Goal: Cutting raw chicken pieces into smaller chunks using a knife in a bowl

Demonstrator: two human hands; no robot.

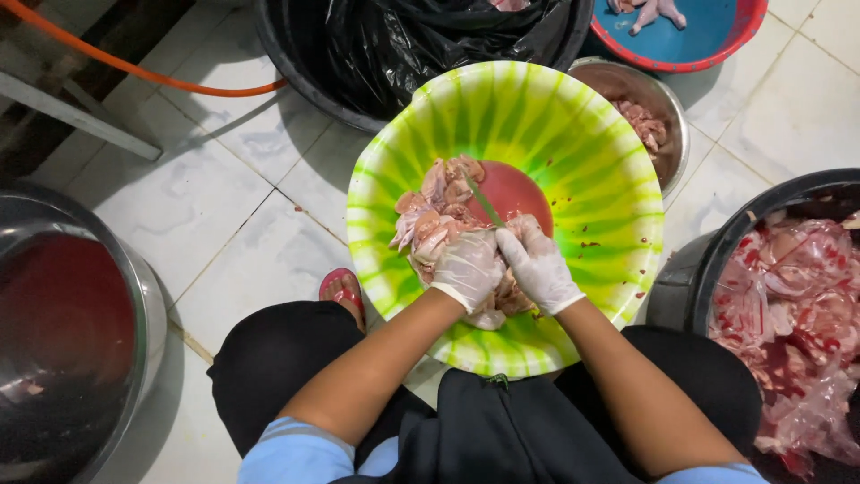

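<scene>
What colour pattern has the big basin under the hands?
Green and white radial stripes on the basin, head view.

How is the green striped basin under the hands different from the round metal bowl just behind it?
The green striped basin is plastic, brightly coloured and larger; the metal bowl is plain, shiny steel and smaller. The basin is in full view, while the bowl is partly hidden behind it. Both are round, sit on the tiled floor and hold raw meat.
</scene>
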